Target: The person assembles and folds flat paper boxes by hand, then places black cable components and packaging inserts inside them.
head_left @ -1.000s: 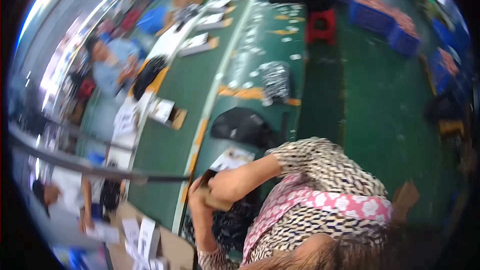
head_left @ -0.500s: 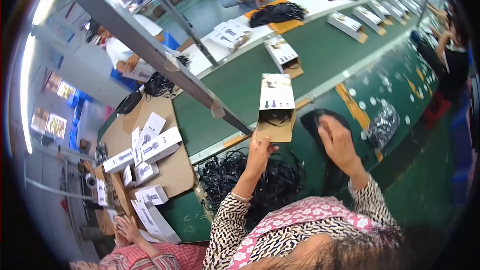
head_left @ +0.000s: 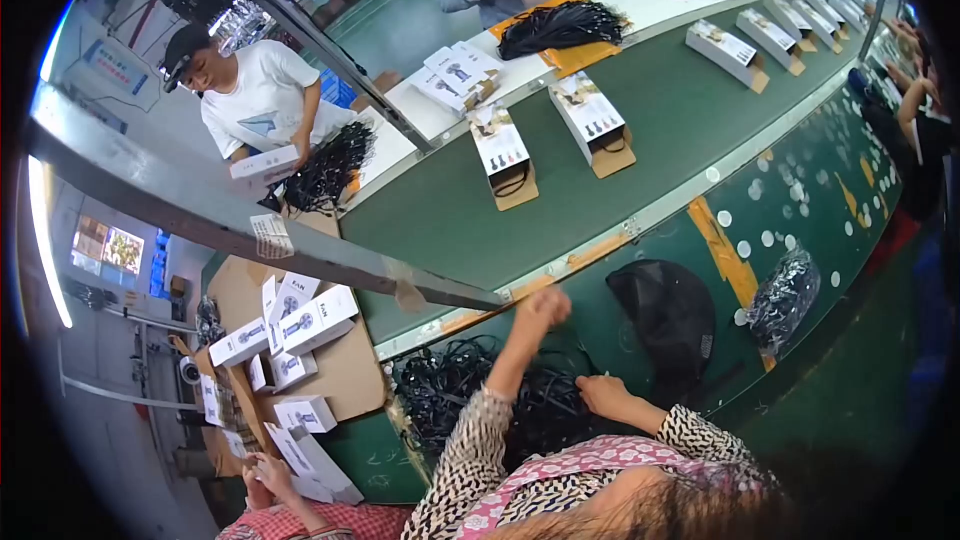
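Note:
A tangled heap of black cords (head_left: 450, 380) lies on the green table in front of me. At its right side my right hand (head_left: 608, 397) has its fingers pinched together on a black cord. My left hand (head_left: 543, 310) is raised over the table's far edge, near the metal post; motion blurs its fingers, and I see nothing in it. Beyond it on the green belt lie an open white box (head_left: 498, 145) with black cord showing at its mouth and a second open white box (head_left: 588, 112), their brown flaps folded out towards me.
A black cap (head_left: 662, 315) and a clear bag (head_left: 785, 295) lie at right. A slanting metal post (head_left: 300, 250) crosses at left, above closed fan boxes (head_left: 318, 322) on cardboard. Co-workers sit across the belt and at lower left; more open boxes (head_left: 722, 45) stand far right.
The white box has left my left hand and now lies on the belt. My right hand has moved from above the cap down to the cords. A co-worker at left shows more fully.

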Demonstrator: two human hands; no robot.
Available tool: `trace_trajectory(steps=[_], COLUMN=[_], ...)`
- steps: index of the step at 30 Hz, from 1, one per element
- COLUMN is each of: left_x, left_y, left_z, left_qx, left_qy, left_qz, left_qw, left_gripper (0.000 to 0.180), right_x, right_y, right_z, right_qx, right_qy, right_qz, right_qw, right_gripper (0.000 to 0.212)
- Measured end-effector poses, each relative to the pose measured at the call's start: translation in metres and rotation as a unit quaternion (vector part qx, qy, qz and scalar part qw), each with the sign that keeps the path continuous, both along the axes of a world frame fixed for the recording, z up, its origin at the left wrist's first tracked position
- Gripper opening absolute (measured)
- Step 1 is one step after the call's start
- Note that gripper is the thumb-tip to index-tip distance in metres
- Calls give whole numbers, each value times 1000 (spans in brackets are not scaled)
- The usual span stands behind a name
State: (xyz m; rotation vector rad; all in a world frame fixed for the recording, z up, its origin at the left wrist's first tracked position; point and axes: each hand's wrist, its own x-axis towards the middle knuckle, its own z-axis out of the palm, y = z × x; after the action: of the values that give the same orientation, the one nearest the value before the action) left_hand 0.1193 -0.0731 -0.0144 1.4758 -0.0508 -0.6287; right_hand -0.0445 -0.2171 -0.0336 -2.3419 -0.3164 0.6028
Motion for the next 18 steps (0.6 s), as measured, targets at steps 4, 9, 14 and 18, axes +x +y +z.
trace_trajectory(steps=[4, 9, 14, 18], left_x=[-111, -166, -154, -155], left_y=[18, 34, 28, 39], left_z=[21, 87, 133, 175], left_qx=[175, 322, 121, -146], left_qy=[-80, -174, -258, -66], left_qz=[-7, 3, 1, -144], left_qw=[981, 931, 959, 977], left_gripper=[23, 50, 74, 45], right_x=[5, 2, 16, 8], right_y=[5, 8, 7, -13], right_z=[12, 65, 136, 245], right_qx=[38, 103, 289, 479], right_qy=[-41, -131, -244, 36], right_qz=[-48, -55, 4, -78], right_qw=[997, 984, 926, 873], right_gripper=[15, 13, 12, 14])
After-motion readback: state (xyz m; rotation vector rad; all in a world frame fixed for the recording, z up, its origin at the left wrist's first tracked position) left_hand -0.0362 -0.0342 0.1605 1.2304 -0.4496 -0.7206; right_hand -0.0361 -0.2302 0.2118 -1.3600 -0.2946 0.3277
